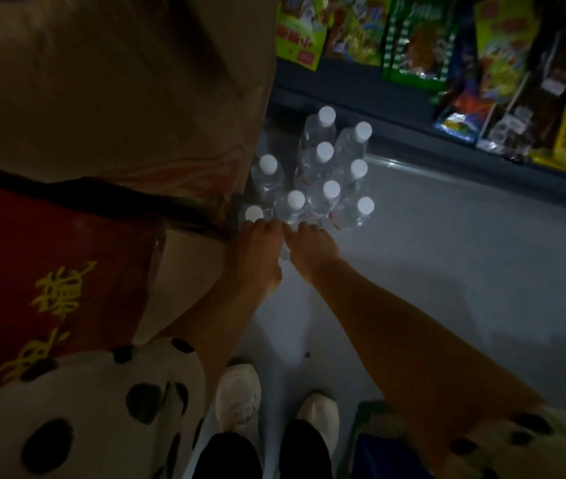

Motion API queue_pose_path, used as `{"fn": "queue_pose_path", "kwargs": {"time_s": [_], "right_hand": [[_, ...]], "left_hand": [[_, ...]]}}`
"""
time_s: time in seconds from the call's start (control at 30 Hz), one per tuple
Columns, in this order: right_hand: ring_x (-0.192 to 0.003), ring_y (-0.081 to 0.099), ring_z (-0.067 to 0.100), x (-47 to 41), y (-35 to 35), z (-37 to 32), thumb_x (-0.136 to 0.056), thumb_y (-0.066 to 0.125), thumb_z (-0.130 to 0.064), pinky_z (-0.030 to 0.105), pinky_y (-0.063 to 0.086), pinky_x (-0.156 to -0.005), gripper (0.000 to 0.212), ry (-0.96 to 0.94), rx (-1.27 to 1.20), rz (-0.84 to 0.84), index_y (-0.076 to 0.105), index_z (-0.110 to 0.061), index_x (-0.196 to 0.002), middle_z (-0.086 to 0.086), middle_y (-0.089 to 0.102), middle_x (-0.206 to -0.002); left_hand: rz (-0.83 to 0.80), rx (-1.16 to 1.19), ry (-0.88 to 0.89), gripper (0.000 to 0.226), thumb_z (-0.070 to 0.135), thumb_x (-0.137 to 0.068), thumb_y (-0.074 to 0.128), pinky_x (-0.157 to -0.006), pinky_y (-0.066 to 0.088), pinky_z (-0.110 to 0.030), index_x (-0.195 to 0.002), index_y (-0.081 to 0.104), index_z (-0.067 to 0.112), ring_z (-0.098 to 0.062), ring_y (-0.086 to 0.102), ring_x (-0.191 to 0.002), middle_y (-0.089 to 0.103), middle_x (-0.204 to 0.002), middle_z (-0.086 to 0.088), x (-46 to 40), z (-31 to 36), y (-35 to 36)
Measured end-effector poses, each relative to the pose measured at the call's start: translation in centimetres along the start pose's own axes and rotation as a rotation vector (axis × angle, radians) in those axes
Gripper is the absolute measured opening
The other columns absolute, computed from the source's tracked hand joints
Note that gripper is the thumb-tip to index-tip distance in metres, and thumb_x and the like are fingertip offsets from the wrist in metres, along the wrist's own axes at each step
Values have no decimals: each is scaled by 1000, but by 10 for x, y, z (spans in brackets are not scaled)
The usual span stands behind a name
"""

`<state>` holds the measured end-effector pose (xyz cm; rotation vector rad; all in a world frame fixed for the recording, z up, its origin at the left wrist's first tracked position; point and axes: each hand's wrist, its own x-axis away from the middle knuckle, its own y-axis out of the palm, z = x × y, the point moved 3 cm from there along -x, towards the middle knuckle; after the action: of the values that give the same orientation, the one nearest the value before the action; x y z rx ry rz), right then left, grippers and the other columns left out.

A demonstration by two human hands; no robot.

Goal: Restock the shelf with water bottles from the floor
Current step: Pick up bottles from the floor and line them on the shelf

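Several clear water bottles (323, 167) with white caps stand in a tight cluster on the grey floor, seen from above. Both my arms reach down to the near end of the cluster. My left hand (257, 252) sits just below a white cap (254, 213), its fingers curled down over a bottle hidden beneath it. My right hand (311, 247) lies right beside it, fingers curled the same way over a neighbouring bottle. A sliver of clear plastic (285, 254) shows between the two hands. The light is dim.
Stacked cardboard boxes (102, 115), one red with yellow characters (43, 288), crowd the left side against the bottles. A low shelf (361, 84) with colourful snack bags (423, 39) runs along the upper right. My white shoes (240, 402) stand below on open floor (464, 254).
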<state>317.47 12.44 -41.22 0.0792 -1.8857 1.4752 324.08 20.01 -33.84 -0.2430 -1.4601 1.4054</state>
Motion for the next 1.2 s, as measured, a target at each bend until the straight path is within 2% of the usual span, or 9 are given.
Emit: {"fn": "queue_pose_path", "kwargs": {"time_s": [0.23, 0.37, 0.5, 0.63, 0.7, 0.87, 0.97, 1.1, 1.2], "right_hand": [[-110, 58, 35, 54, -70, 14, -91, 53, -18, 39, 43, -90, 53, -125, -69, 27, 34, -11, -140, 18, 58, -120], [-102, 58, 32, 138, -176, 30, -91, 56, -24, 34, 40, -76, 45, -173, -225, 46, 42, -10, -132, 17, 60, -112], [-99, 57, 33, 233, -311, 46, -90, 59, -30, 34, 37, -72, 44, -198, -237, 102, 44, -9, -126, 17, 60, -110], [-77, 52, 28, 332, -455, 53, -85, 64, -22, 31, 28, -62, 23, -248, -208, 229, 45, -14, -93, 9, 54, -83], [-70, 48, 24, 378, -521, 55, -84, 65, -21, 30, 29, -60, 21, -256, -197, 318, 47, -13, -91, 5, 50, -77], [-75, 46, 18, 481, -665, 48, -88, 63, -32, 31, 32, -58, 24, -267, -129, 534, 51, -12, -94, 1, 52, -85], [-67, 45, 23, 533, -733, 37, -84, 59, -42, 35, 30, -57, 32, -287, -113, 676, 46, -14, -77, 7, 48, -73], [-57, 39, 13, 583, -805, 20, -82, 67, -29, 31, 27, -50, 32, -252, -105, 820, 45, -14, -64, -1, 42, -61], [-57, 41, 10, 605, -850, 8, -78, 67, -26, 34, 34, -53, 27, -253, -152, 905, 50, -10, -65, 5, 48, -61]], "left_hand": [[-31, 81, 26, 42, 9, -82, 65, -90, 46, -35, -121, 48, 11, -26, 48, -118, 52, -123, -8, 30, 19, -37], [-29, 166, 117, 57, 11, -81, 66, -99, 44, -38, -134, 45, 11, -27, 48, -122, 50, -131, -10, 76, 57, -106], [38, 231, 216, 57, 16, -75, 68, -94, 45, -41, -128, 49, 8, -28, 54, -115, 57, -123, -11, 131, 100, -214], [50, 382, 341, 66, 31, -64, 79, -90, 50, -43, -124, 54, 16, -25, 61, -110, 63, -119, -7, 189, 146, -344], [99, 444, 414, 68, 38, -57, 82, -87, 53, -42, -118, 55, 25, -21, 63, -107, 65, -116, -1, 218, 165, -402], [181, 467, 521, 76, 18, -60, 89, -97, 49, -36, -124, 47, 23, -16, 59, -112, 61, -120, 3, 297, 207, -523], [236, 456, 570, 84, 24, -61, 89, -100, 48, -37, -133, 46, 21, -15, 57, -117, 61, -127, 4, 333, 226, -582], [270, 517, 654, 63, 25, -63, 89, -93, 51, -31, -118, 57, 30, -9, 62, -109, 66, -115, 10, 370, 242, -649], [333, 515, 701, 52, 25, -61, 89, -88, 52, -25, -101, 58, 40, 1, 64, -97, 68, -103, 16, 395, 246, -698]]}}
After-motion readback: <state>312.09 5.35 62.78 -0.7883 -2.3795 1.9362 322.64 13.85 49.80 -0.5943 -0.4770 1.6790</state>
